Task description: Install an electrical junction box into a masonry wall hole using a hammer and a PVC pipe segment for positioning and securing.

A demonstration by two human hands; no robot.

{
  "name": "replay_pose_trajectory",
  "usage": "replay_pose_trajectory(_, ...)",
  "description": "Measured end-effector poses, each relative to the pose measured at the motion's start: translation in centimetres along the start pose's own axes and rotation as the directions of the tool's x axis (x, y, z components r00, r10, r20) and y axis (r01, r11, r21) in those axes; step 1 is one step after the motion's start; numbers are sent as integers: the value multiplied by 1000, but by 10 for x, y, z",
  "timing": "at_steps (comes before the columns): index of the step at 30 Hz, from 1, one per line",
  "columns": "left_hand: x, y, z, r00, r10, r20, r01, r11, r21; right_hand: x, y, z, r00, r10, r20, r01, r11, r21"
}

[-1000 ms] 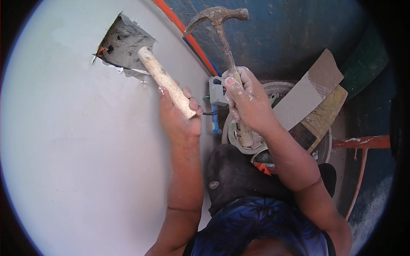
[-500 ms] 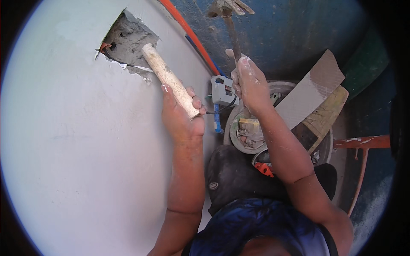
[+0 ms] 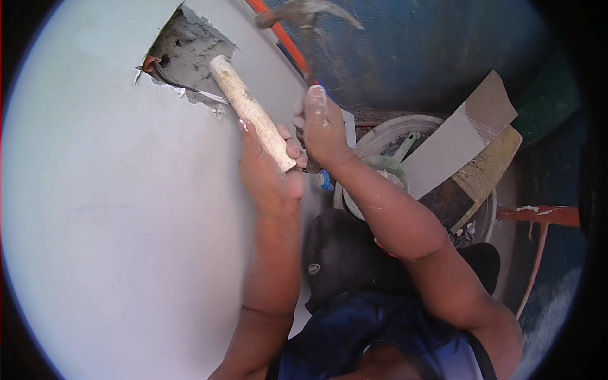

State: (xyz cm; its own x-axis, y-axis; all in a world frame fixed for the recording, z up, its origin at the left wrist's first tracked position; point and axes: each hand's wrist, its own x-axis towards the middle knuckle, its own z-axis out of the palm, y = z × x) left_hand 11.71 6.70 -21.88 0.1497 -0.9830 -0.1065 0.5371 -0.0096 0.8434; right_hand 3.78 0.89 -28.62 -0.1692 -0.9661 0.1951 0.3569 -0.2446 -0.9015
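My left hand [image 3: 269,171] grips a pale, dusty chisel [image 3: 248,109] whose tip points into a rough hole [image 3: 190,50] broken in the white plastered wall [image 3: 107,209]. Grey mortar, a dark wire and a bit of orange conduit show inside the hole. My right hand [image 3: 323,130] is closed around the handle of a claw hammer [image 3: 307,19], whose blurred steel head is raised above and right of the chisel. Both hands are smeared with white dust.
An orange pipe [image 3: 278,35] runs down the wall's edge. Below sits a white bucket [image 3: 437,123] holding tools, with cardboard pieces [image 3: 462,136] leaning on it. A dark blue surface [image 3: 430,50] lies behind. A rusty orange bar [image 3: 538,215] is at right.
The hammer has swung upward and leftward, with my right hand moving closer to my left hand. The chisel has stayed in the hole.
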Motion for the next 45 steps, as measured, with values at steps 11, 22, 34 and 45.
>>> replay_pose_trajectory(11,0,3,0,997,-8,-76,9,1000,22,16,-15,-14,988,-12,156,62,945,-322)
replay_pose_trajectory(22,6,2,-16,985,-50,164,79,982,-174,-35,-76,-59,962,272,-12,-268,954,131)
replay_pose_trajectory(34,9,-4,10,958,93,270,-21,966,-258,-39,-74,-72,961,274,36,-276,952,130)
replay_pose_trajectory(45,11,4,4,953,89,289,17,938,-346,-20,-83,-62,990,77,116,-68,994,-82)
